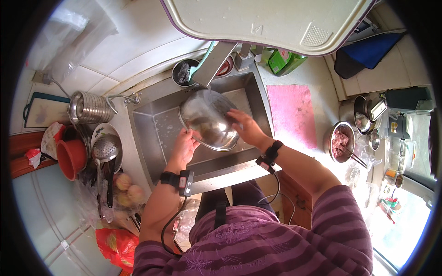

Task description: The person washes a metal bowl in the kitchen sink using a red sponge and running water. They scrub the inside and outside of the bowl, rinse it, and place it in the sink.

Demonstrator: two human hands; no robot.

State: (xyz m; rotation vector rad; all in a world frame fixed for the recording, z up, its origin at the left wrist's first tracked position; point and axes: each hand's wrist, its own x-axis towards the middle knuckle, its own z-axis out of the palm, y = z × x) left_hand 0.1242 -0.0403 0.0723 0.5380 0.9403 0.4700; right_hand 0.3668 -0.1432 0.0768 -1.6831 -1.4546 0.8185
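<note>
A shiny stainless steel bowl [205, 115] is tilted over the sink [159, 161], below the tap [215, 64]. My left hand [184, 145] is closed on the bowl's near-left rim, the thumb on the side facing me. Over on the right, my right hand [248, 129] lies against the bowl's surface with its fingers stretched out. A thin stream of water seems to come from the tap onto the bowl, though the spot is hard to make out.
A pink cloth [292, 115] lies right of the sink, with a bowl of minced meat [340, 142] beyond it. Left stand a skimmer [107, 148], a red-brown pot [72, 158] and peaches [129, 188]. A white cutting board [267, 23] overhangs the far side.
</note>
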